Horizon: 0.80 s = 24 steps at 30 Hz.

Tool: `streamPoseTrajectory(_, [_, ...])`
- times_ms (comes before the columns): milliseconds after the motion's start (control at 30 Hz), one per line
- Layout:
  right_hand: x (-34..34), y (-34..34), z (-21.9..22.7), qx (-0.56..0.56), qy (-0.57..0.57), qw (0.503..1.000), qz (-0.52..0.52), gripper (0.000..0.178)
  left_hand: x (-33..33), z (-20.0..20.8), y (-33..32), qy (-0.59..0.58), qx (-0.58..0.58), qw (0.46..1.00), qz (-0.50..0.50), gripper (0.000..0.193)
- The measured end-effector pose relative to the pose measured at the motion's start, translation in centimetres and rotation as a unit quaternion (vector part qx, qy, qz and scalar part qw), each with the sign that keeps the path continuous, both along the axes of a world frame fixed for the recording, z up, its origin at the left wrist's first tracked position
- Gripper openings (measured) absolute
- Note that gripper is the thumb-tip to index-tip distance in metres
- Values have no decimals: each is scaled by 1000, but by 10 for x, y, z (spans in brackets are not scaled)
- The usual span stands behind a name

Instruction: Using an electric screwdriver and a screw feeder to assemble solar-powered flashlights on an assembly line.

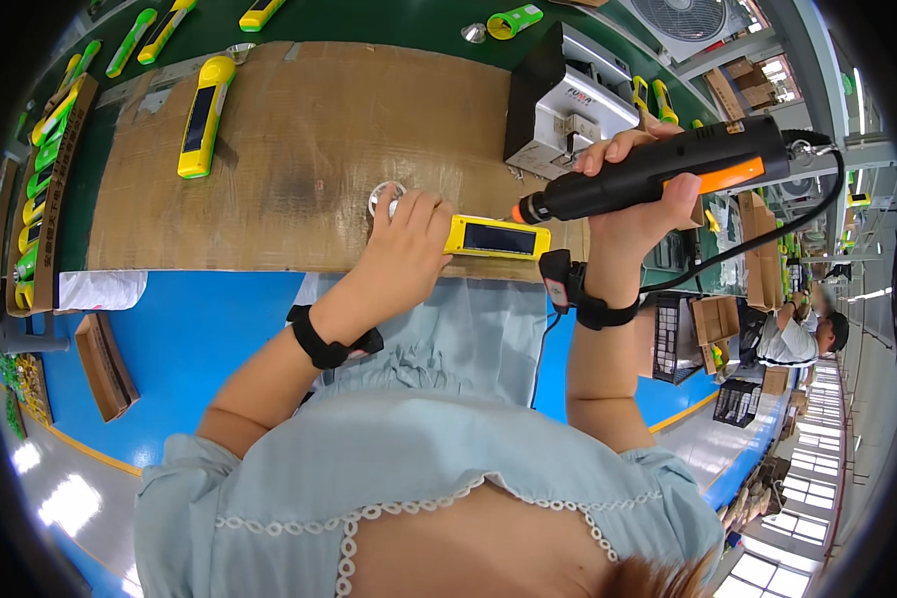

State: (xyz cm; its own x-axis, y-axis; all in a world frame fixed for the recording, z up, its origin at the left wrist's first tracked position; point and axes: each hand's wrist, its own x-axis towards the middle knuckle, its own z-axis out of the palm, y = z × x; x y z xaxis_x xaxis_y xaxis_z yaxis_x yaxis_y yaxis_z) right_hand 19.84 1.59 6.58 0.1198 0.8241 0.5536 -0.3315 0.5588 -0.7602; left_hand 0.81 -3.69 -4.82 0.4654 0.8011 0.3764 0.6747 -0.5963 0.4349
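My right hand (633, 199) is wrapped around a black electric screwdriver (688, 164) with an orange strip. Its orange-tipped nose points left, and the thin bit reaches the upper edge of a yellow flashlight (543, 242) with a dark panel on its side. Whether the bit sits in a screw is too small to tell. My left hand (406, 239) is closed over the flashlight's left end, pressing it on the cardboard near the table's front edge. A round white piece (384, 197) shows by my left fingertips, partly hidden. Another yellow flashlight (205, 118) lies farther left.
A cardboard sheet (299, 149) covers the green table. A black-and-silver box-shaped machine (568, 105) stands behind my right hand. Green and yellow flashlights fill a carton (65, 179) at the left; a green one (514, 21) lies at the back. The screwdriver's cable (767, 234) loops at right.
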Motion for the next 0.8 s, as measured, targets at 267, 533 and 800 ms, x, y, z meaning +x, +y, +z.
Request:
streamPoseTrajectory(267, [-31,-10,-10,22,-19,999,42,64,1,-1,-2,-11,0,1000,16,60])
streamPoseTrajectory(533, [-32,-3,-19,19,-4,998,54,58,1,-3,-1,-25,-8,1000,13,58])
streamPoseTrajectory(800, [-29,-1,-17,-3,-72,997,11,58,0,-4,1,-30,-26,999,13,59])
